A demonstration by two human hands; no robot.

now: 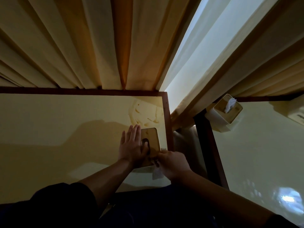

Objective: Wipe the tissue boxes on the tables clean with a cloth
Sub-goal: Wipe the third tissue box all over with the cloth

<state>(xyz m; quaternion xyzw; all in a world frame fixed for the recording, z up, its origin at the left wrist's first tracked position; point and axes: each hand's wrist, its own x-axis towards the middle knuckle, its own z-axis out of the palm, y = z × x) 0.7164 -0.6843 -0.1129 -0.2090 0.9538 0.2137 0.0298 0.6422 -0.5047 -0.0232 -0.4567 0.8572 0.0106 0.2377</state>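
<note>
A tissue box (pixel 152 139) with a wooden lid and a dark oval slot stands near the right edge of the left table (pixel 49 129). My left hand (pixel 132 146) lies flat against the box's left side, fingers straight, thumb at the slot. My right hand (pixel 172 163) is curled at the box's near right corner and grips a pale cloth (pixel 157 174), which hangs below the fist. A second tissue box (pixel 224 112), white with a tissue sticking out, stands at the far left corner of the right table (pixel 263 153).
Wet smear marks (pixel 146 112) show on the left table beyond the box. Cream and orange curtains (pixel 82 46) hang behind both tables. A dark gap (pixel 189 153) separates the tables, which have dark wooden rims. Another pale object (pixel 297 117) sits at the right edge.
</note>
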